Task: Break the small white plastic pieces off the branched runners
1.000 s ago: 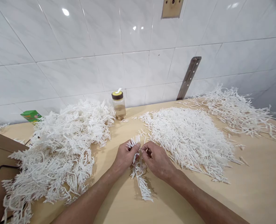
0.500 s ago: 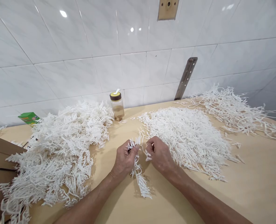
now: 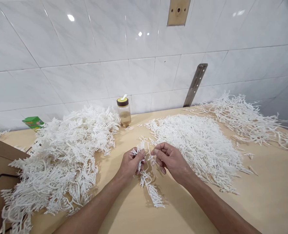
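Observation:
My left hand [image 3: 132,162] is closed on a bunch of white strands [image 3: 154,195], whose fringed tail hangs down over the table between my hands. Just to its right, my right hand [image 3: 169,157] has its thumb and index finger pinched at a thin white strand beside the bunch, with the other fingers curled more loosely. A large tangled heap of white strands [image 3: 68,156] lies left of my hands. On the right is a flatter pile of short white pieces [image 3: 195,143].
A jar with a dark and yellow lid [image 3: 124,113] stands near the wall. Longer white strands [image 3: 246,117] lie at the back right. A green box [image 3: 33,123] is behind the left heap, and a brown cardboard box [image 3: 2,162] is at the left edge.
My right hand has turned and its fingers have loosened, with more of them showing. The hanging tail of the bunch has swung slightly right. The camera view has shifted a little.

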Tool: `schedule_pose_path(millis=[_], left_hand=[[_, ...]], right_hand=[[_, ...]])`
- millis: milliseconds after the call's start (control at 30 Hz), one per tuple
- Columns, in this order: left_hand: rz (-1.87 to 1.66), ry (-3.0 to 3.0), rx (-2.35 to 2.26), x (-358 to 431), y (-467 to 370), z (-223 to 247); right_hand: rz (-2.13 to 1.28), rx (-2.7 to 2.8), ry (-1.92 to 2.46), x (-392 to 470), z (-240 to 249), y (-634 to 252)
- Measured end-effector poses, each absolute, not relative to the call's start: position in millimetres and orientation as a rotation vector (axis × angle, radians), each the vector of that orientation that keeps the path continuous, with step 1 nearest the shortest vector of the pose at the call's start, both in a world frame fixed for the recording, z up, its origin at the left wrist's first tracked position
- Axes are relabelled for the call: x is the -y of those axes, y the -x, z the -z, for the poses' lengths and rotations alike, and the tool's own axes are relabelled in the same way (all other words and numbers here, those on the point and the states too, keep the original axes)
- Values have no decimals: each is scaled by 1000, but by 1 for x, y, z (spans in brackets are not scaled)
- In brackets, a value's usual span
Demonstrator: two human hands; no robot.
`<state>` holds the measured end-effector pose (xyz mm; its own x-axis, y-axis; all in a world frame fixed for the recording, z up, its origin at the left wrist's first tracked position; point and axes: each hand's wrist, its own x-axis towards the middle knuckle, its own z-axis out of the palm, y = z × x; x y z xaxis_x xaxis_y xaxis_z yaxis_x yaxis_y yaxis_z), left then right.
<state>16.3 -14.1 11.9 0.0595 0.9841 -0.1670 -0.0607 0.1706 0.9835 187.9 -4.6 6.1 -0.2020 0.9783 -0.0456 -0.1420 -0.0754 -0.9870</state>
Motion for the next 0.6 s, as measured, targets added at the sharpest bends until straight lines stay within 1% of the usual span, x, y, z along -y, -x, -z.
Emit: schedule_pose_path(millis=[100,167,267,400,467,600], left_hand=[[-1063,-1067,-1185,14,-16,-13],[-1062,-1051,-1183,13,-15,-12],[-1072,-1047,-1192,13,-15,-10],[-1084,-1060,-1206,11,-15,-7],[-1093,-1049,-1198,11,-15,-7],[-1103,-1000,-1173,12,-15,-9]], right_hand=[[-1479,1203,1023,3,-5,-191],[-1398,1302,1066,4,-6,-192],[-1130,1568,1158,8,-11,-191],[-696,1889,1139,12,-14,-189],[-598,1982,1143,13,-12,-189],[-537,2102,1198,13,-6,-188]])
